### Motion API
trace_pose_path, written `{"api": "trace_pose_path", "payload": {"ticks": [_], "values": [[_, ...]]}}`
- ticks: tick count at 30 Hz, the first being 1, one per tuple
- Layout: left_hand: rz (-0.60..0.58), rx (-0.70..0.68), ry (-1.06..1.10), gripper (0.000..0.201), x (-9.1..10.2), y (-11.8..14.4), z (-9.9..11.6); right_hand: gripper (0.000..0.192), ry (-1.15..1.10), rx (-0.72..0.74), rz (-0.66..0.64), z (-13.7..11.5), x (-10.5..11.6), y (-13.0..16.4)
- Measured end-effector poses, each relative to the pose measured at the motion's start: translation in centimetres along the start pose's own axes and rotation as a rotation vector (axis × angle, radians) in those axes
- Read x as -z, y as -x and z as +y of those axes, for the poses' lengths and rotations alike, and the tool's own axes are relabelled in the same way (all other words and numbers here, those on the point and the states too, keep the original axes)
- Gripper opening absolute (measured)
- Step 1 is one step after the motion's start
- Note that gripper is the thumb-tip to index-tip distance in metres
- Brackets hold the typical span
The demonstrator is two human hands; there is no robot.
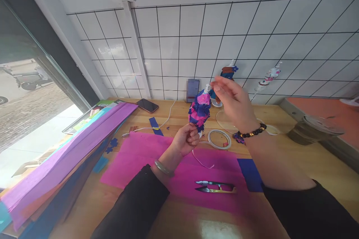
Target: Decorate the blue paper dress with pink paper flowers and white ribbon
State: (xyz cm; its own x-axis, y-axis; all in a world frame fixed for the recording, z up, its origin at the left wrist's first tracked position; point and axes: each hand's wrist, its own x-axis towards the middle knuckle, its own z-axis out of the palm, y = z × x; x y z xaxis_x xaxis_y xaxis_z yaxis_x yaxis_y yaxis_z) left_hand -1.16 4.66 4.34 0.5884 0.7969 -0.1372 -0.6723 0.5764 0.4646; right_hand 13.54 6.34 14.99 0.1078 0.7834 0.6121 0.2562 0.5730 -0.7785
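Note:
My left hand [185, 140] is closed around the lower part of a small figure dressed in pink and dark blue crepe paper [199, 109], holding it upright above the table. Its narrow white top sticks up out of the paper. Close beside that top, my right hand [234, 102] has thumb and forefinger drawn together in a pinch; whatever is between them is too small to make out. Below lies a pink paper sheet [140, 157] with thread snips [215, 187] and a thin white strip [202, 162] on it. A roll of double-sided tape [219, 139] rests just behind.
Long folded crepe papers [75, 157], purple outermost, cover the left side. A phone [147, 105] lies flat and another [193, 89] leans on the tiled wall. Two more decorated figures [227, 73] [269, 76] stand behind. A lidded cup [311, 130] is at right, near blue paper [250, 174].

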Motion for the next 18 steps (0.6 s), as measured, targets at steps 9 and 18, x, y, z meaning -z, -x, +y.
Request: {"api": "trace_pose_path", "payload": {"ticks": [9,18], "values": [[0.033,0.01,-0.102,0.012,0.5,-0.2,0.5,0.024,0.305,0.089,-0.176,-2.1,-0.4,-1.2],[0.201,-0.001,-0.614,0.02,1.8,0.7,4.5,0.024,0.355,0.103,-0.118,-1.0,-0.2,-1.8]]}}
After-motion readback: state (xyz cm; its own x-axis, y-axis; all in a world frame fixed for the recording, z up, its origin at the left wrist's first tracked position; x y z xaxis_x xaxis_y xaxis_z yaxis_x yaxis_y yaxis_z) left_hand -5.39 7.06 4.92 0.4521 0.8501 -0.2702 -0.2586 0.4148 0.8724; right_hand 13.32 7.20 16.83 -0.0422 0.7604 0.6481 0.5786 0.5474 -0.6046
